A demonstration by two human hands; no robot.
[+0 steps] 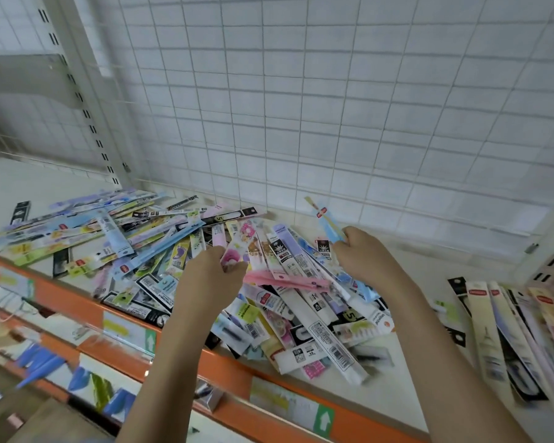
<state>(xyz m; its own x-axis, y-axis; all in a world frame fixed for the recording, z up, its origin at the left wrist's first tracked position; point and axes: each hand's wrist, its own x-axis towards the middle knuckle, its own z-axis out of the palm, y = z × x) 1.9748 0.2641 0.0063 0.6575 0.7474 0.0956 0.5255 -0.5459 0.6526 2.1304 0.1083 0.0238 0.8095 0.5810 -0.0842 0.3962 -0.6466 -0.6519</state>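
While left hand [210, 271] pinches one packet [241, 239], right hand [362, 251]: second packet [326, 222].

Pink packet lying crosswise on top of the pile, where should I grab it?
Pinch the pink packet at its end nearer the right hand, coming from above across its narrow width: it lies flat on top of the pile, and that end looks uncovered.

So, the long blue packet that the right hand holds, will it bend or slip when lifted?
Probably light: the right hand pinches the blue packet at one end only. It stands up nearly straight, so it is likely fairly stiff. Its plastic sleeve may slide easily, as the spread pile suggests.
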